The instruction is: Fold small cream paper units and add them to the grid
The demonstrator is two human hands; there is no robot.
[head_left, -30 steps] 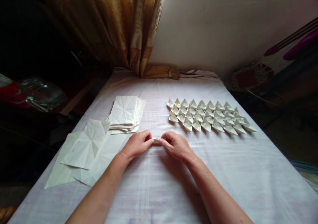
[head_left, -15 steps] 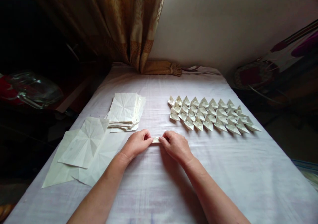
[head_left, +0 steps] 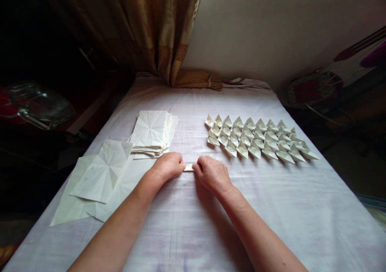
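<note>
Between my two hands a small strip of folded white paper (head_left: 189, 167) shows, its ends hidden under my fingers. My left hand (head_left: 169, 165) is closed on the left end, and my right hand (head_left: 213, 173) pinches the right end. Ahead and to the right stand several folded paper boats (head_left: 255, 143), set in close rows with their points up. To the left of my hands lies a stack of creased paper sheets (head_left: 149, 129). Nearer to me on that side, loose creased sheets (head_left: 105, 171) overlap one another.
A pale cloth (head_left: 193, 227) covers the table. At its far edge hangs a gold patterned curtain (head_left: 169, 42) with a fringed tieback (head_left: 215, 81), against a plain wall. Off the left side, a clear glass-like object (head_left: 45, 105) sits in shadow.
My left hand has turned over, its fingers now curled further round the paper's end. Slightly more of the folded strip shows between my hands. My right hand keeps its pinch.
</note>
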